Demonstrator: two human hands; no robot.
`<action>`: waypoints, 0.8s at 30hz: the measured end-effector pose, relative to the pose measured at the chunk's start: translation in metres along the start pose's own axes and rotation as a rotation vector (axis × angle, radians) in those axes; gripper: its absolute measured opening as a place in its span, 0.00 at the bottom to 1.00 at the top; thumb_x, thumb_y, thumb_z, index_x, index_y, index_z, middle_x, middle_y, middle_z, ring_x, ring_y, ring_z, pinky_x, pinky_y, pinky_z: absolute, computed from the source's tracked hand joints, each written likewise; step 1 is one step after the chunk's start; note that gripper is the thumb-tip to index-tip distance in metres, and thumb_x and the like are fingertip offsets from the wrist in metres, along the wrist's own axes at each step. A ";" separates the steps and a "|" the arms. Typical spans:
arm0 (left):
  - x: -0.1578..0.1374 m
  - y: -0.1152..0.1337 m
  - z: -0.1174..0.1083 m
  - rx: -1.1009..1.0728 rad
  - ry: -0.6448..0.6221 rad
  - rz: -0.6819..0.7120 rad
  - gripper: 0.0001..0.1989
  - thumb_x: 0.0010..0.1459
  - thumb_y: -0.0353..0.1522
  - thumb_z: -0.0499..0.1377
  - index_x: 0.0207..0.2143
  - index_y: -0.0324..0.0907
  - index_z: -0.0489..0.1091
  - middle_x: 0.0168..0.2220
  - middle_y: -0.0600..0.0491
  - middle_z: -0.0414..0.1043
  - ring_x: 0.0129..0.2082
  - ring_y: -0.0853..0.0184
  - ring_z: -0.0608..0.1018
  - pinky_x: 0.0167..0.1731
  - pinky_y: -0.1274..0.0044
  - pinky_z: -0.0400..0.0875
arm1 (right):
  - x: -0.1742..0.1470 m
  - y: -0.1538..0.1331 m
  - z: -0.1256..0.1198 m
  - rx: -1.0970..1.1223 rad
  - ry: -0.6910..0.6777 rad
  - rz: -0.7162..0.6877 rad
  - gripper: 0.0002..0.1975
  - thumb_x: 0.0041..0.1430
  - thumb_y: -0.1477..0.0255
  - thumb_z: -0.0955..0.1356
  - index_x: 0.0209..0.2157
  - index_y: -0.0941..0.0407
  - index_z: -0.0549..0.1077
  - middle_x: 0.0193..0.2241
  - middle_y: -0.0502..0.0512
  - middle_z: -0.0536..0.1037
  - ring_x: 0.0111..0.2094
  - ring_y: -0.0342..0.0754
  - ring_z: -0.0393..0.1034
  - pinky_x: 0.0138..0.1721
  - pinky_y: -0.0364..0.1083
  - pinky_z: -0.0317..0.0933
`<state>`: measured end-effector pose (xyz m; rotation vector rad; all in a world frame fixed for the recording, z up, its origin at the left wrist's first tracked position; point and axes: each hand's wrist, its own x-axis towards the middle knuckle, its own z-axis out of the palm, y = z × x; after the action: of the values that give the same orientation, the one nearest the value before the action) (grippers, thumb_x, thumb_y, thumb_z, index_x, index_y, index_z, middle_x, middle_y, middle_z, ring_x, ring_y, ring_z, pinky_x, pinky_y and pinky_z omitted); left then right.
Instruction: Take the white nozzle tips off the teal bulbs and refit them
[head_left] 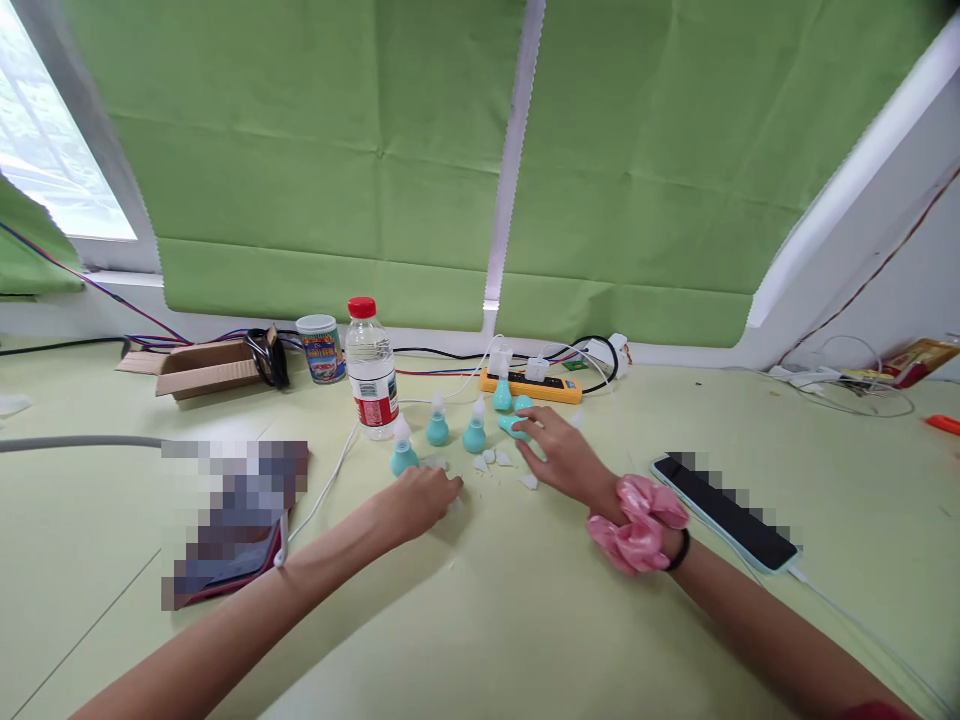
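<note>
Several small teal squeeze bulbs stand or lie on the pale green table. Three are upright with clear pointed tips: a left bulb [403, 460], a middle bulb [437, 430] and a right bulb [474, 437]. Behind them, against the power strip, is another teal bulb [502, 398]. My right hand [566, 455] has its fingertips closed on a teal bulb [511, 426] lying on its side. My left hand [424, 502] is closed low over the table, close to the left bulb; a small whitish bit shows under its fingertips, too unclear to name. White translucent scraps [489, 458] lie between the hands.
A red-capped bottle [373, 375] and a printed tub [321, 350] stand behind on the left, beside an open cardboard box [206, 370]. A yellow power strip [562, 388] lies at the back. Phones rest at left [247, 530] and right [727, 515], with cables around.
</note>
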<state>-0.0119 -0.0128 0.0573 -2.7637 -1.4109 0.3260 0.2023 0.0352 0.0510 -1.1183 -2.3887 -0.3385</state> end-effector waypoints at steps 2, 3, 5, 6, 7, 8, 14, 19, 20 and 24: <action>0.004 0.000 0.005 0.014 0.063 0.030 0.16 0.52 0.24 0.50 0.45 0.37 0.62 0.32 0.42 0.70 0.30 0.57 0.74 0.26 0.71 0.66 | 0.006 -0.004 0.015 -0.073 -0.143 0.047 0.16 0.55 0.74 0.59 0.45 0.58 0.64 0.49 0.61 0.61 0.48 0.56 0.56 0.41 0.51 0.60; 0.006 -0.001 0.007 0.023 0.094 0.047 0.19 0.52 0.24 0.51 0.48 0.38 0.60 0.32 0.43 0.70 0.30 0.57 0.74 0.26 0.72 0.66 | 0.008 -0.005 0.021 -0.114 -0.197 0.082 0.18 0.54 0.74 0.59 0.48 0.58 0.62 0.50 0.61 0.59 0.49 0.58 0.54 0.40 0.51 0.61; 0.009 -0.008 0.009 0.021 0.137 0.089 0.24 0.50 0.25 0.52 0.51 0.40 0.55 0.32 0.45 0.69 0.29 0.59 0.74 0.25 0.73 0.66 | 0.013 -0.002 0.030 -0.165 -0.274 0.124 0.19 0.54 0.77 0.59 0.49 0.57 0.60 0.50 0.62 0.59 0.48 0.59 0.55 0.38 0.51 0.61; 0.010 -0.012 0.009 0.007 0.146 0.110 0.25 0.49 0.26 0.53 0.52 0.41 0.55 0.33 0.46 0.69 0.29 0.60 0.74 0.25 0.74 0.66 | 0.015 -0.001 0.033 -0.174 -0.298 0.131 0.18 0.54 0.78 0.59 0.48 0.57 0.62 0.48 0.62 0.61 0.47 0.58 0.56 0.37 0.50 0.61; 0.011 -0.015 0.008 -0.016 0.151 0.125 0.25 0.49 0.27 0.53 0.52 0.41 0.55 0.34 0.47 0.69 0.30 0.60 0.74 0.25 0.75 0.66 | 0.016 0.000 0.034 -0.176 -0.314 0.133 0.16 0.54 0.78 0.58 0.45 0.57 0.65 0.46 0.63 0.63 0.46 0.58 0.58 0.36 0.50 0.61; 0.011 -0.018 0.008 -0.041 0.160 0.130 0.24 0.49 0.28 0.53 0.51 0.42 0.56 0.34 0.47 0.69 0.31 0.60 0.74 0.26 0.75 0.66 | 0.017 0.001 0.034 -0.175 -0.322 0.133 0.14 0.54 0.78 0.59 0.42 0.57 0.67 0.43 0.63 0.65 0.44 0.57 0.59 0.35 0.49 0.61; 0.016 -0.018 0.009 -0.083 0.197 0.106 0.15 0.54 0.33 0.49 0.44 0.41 0.64 0.34 0.47 0.70 0.33 0.62 0.73 0.28 0.76 0.65 | 0.018 -0.001 0.029 -0.169 -0.324 0.191 0.18 0.56 0.73 0.60 0.49 0.60 0.59 0.42 0.64 0.65 0.40 0.53 0.63 0.33 0.46 0.61; 0.021 -0.017 0.018 -0.045 0.180 0.088 0.14 0.52 0.29 0.50 0.42 0.41 0.64 0.33 0.48 0.69 0.31 0.62 0.73 0.25 0.76 0.65 | 0.017 0.000 0.031 -0.158 -0.345 0.254 0.15 0.55 0.70 0.61 0.45 0.60 0.63 0.37 0.61 0.69 0.37 0.53 0.66 0.34 0.46 0.58; 0.022 -0.017 0.018 -0.038 0.179 0.084 0.13 0.51 0.28 0.50 0.41 0.40 0.65 0.32 0.48 0.69 0.31 0.61 0.73 0.25 0.75 0.65 | 0.016 0.000 0.031 -0.154 -0.344 0.259 0.14 0.55 0.70 0.61 0.44 0.59 0.63 0.36 0.60 0.70 0.37 0.53 0.66 0.35 0.46 0.58; 0.022 -0.017 0.016 -0.016 0.180 0.065 0.10 0.51 0.27 0.49 0.33 0.38 0.67 0.29 0.47 0.68 0.29 0.60 0.73 0.25 0.74 0.65 | 0.010 -0.001 0.023 -0.147 -0.320 0.288 0.15 0.55 0.70 0.60 0.45 0.59 0.62 0.35 0.59 0.72 0.35 0.53 0.67 0.33 0.45 0.57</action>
<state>-0.0163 0.0133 0.0393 -2.7740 -1.2892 0.0648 0.1888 0.0506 0.0364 -1.6710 -2.4503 -0.2545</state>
